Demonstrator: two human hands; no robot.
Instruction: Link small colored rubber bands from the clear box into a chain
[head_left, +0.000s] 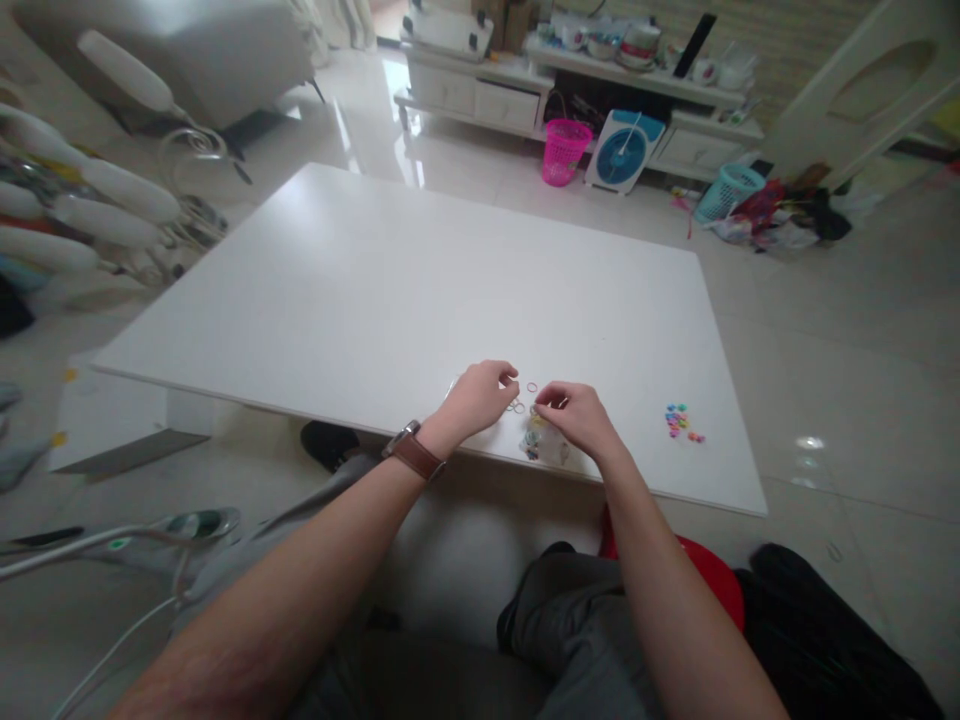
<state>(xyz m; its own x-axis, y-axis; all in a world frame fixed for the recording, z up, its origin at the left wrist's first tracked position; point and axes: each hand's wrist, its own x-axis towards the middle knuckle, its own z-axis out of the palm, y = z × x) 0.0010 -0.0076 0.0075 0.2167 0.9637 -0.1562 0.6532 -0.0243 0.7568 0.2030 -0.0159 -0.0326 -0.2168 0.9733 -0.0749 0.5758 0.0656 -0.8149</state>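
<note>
Over the near edge of a white table (360,290), my left hand (480,398), with a brown-strapped watch (414,450) on the wrist, has its fingers curled and a gap between thumb and fingertips. Nothing shows in that gap. Thin small rings (519,408) lie right beside it, and a single reddish ring (532,387) lies between the two hands. My right hand (576,412) pinches what looks like a small ring at its fingertips. Under it sits a clear plastic bag (551,447) with small coloured pieces. Another clear piece partly shows behind my left hand.
Small colourful pieces (677,420) lie loosely grouped at the table's right. Beyond the table stand a pink basket (565,150), a blue box fan (624,150) and a low cabinet (495,105). White-padded metal equipment (127,190) is at the left. A red seat (712,575) shows beside my right arm.
</note>
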